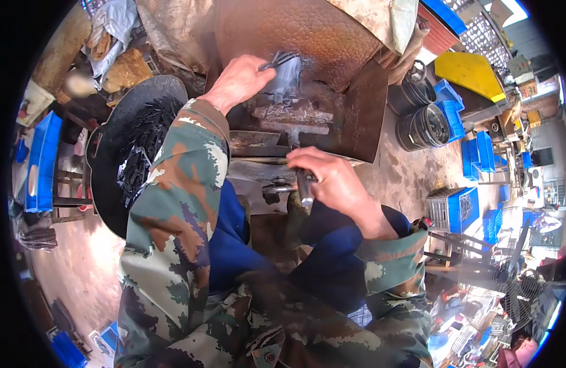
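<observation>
My left hand is closed on a thin dark metal piece, held over a wet, rust-brown metal trough. Below that piece stands a pale, shiny part, blurred, near a worn crossbar inside the trough. At the trough's near edge my right hand is wrapped round a dark handle with a bright metal end. Beside my left arm sits a large black basin that holds many slim dark metal pieces.
Dimpled brown sheet metal rises behind the trough, with cloth draped over it. Two dark buckets stand to the right, near several blue crates. A blue crate sits at the far left. A fan is at lower right.
</observation>
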Tool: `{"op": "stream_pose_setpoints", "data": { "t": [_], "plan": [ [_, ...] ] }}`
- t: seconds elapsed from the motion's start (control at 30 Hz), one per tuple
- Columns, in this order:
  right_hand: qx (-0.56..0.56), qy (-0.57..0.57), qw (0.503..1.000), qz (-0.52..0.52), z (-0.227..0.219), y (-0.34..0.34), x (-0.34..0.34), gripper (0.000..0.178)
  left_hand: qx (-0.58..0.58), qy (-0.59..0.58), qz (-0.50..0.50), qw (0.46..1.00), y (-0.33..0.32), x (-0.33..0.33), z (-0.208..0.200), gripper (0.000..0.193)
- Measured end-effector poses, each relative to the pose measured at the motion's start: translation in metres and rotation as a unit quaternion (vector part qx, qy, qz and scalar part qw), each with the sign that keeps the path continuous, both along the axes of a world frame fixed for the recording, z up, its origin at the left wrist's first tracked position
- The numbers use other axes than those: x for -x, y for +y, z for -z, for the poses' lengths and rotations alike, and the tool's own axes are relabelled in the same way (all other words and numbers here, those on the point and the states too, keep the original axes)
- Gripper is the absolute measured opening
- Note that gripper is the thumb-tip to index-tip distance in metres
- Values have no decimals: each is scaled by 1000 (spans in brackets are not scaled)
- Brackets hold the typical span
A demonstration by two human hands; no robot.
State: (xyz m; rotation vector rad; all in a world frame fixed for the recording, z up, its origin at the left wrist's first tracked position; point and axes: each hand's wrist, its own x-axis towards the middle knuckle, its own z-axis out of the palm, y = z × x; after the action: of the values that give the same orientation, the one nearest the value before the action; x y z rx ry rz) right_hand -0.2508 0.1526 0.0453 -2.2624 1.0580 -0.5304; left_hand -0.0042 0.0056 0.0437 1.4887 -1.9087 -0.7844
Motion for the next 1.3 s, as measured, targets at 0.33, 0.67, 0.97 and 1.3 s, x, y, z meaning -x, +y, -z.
{"op": "stream_pose_setpoints", "data": {
  "t": [0.33,0.67,0.97,1.3],
  "plan": [
    [-191,-97,976,28,-19,-19,8,26,-135,-98,96,981,-5,-2,27,27],
    [-270,-500,764,305,-31,-55,1,19,-73,81,79,991,-22,10,30,21],
    [-209,-539,769,273,-27,-76,-23,19,-227,346,138,900,32,38,-32,26],
    [-175,-520,778,306,-21,-74,-19,15,-219,330,112,911,17,30,-13,31]
  ]
}}
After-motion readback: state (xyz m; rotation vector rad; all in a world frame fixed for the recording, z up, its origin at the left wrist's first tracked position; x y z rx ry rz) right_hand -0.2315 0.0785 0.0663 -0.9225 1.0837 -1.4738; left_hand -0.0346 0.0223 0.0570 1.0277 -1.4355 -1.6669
